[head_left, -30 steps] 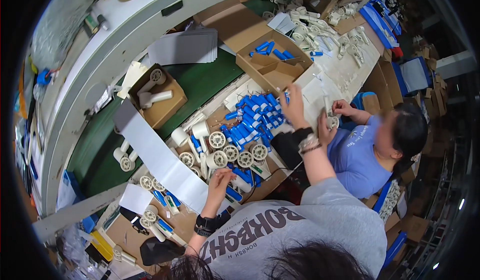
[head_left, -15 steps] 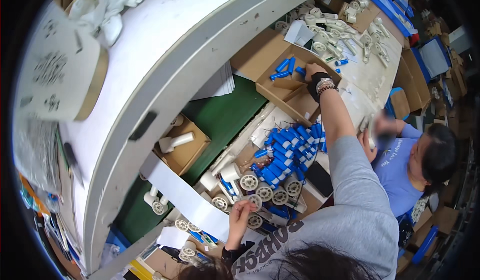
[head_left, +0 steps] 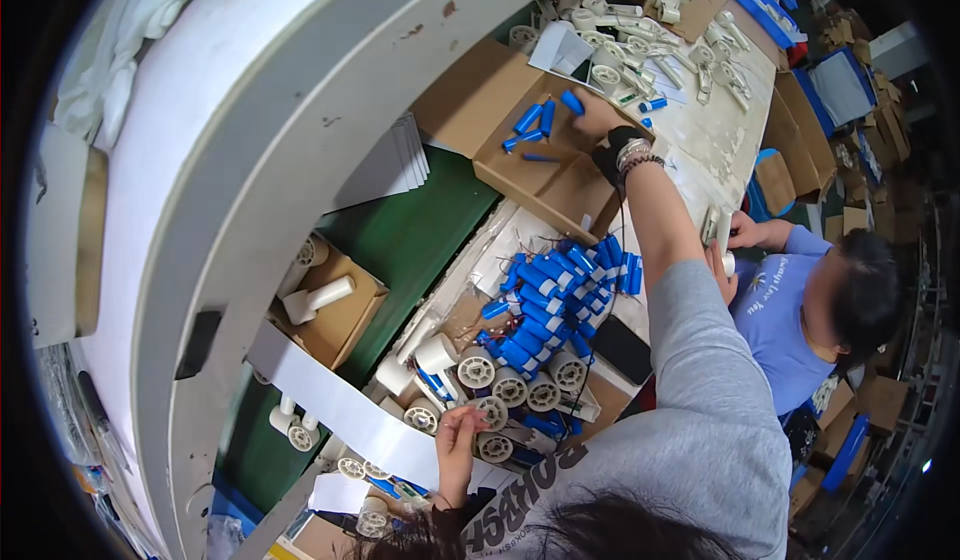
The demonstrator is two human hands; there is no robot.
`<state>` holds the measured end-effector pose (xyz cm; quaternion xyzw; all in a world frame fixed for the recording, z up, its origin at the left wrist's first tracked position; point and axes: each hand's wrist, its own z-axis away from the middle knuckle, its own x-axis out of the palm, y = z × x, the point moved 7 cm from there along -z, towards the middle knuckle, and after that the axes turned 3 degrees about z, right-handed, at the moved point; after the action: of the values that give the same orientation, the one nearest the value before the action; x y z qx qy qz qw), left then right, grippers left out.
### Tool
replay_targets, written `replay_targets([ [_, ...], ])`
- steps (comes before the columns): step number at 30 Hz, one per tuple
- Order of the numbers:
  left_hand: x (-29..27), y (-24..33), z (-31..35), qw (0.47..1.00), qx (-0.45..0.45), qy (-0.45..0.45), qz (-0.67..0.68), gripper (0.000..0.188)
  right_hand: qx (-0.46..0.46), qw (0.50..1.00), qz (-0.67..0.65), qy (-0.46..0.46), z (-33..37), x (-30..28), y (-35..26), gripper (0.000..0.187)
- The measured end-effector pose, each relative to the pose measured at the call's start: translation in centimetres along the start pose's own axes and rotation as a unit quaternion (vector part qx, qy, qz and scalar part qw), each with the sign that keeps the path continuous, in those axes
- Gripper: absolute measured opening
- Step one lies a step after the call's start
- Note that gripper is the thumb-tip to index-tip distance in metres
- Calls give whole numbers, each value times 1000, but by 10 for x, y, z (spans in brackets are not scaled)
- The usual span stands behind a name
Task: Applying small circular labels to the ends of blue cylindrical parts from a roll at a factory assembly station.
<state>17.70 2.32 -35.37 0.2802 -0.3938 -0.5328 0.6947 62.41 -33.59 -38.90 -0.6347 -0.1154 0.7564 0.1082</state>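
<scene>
My right hand (head_left: 598, 115) reaches over the far side of a shallow cardboard box (head_left: 545, 200) and pinches a blue cylindrical battery (head_left: 571, 103). Several similar batteries (head_left: 527, 119) lie inside the box. Closer to me, my left hand (head_left: 457, 445) has its fingertips drawn together beside a white spoked round end (head_left: 489, 413); whether anything small is between them is hidden. Around it stand several white cylindrical housings (head_left: 477, 369). A heap of blue batteries (head_left: 545, 305) with white bands and thin wires lies between my two hands.
A dark phone (head_left: 621, 351) lies by my right arm. White plastic parts (head_left: 640, 50) heap up beyond the box. A grey curved frame (head_left: 270, 110) arches over the left. At right, a person (head_left: 790, 295) handles a white part. A small carton (head_left: 350, 335) sits on the green belt (head_left: 420, 225).
My right hand has moved toward the box's far side, and the battery in its fingers now shows clearly. The left hand stays by the white housings. The whole view has shifted.
</scene>
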Motion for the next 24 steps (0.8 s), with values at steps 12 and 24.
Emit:
replay_targets([
  [12,-9,4,2,998,-17,33,54,17,-47,979,-188,56,13,-77,-33,30],
  [24,-11,4,3,998,-5,55,33,15,-92,990,101,45,82,-21,-56,25],
])
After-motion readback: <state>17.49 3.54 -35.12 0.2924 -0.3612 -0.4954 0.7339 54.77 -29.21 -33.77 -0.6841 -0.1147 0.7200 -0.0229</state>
